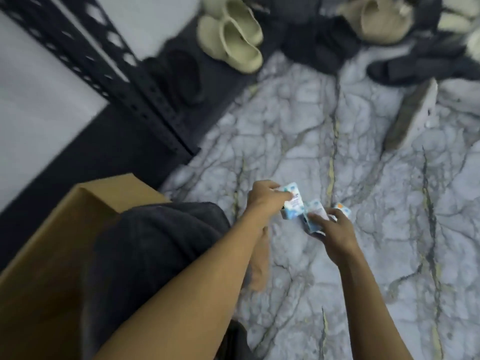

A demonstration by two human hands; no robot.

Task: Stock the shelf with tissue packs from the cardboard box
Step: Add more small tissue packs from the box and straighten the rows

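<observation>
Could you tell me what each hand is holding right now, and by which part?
The left hand grips one tissue pack by its upper end. The right hand holds more tissue packs from below; blur hides the exact hold.

Floor point(363, 178): smooth, marble-look grey-white surface with dark and yellowish veins.
Cardboard box point(52, 242): plain brown card, matt.
Shelf frame point(124, 81): black perforated metal, matt paint.
Tissue packs point(293, 203): thin glossy plastic wrap, printed blue and white.
Clogs point(233, 35): pale beige moulded foam or rubber, matt and smooth.
Shorts point(155, 242): dark grey cloth, soft-looking, matt.
</observation>
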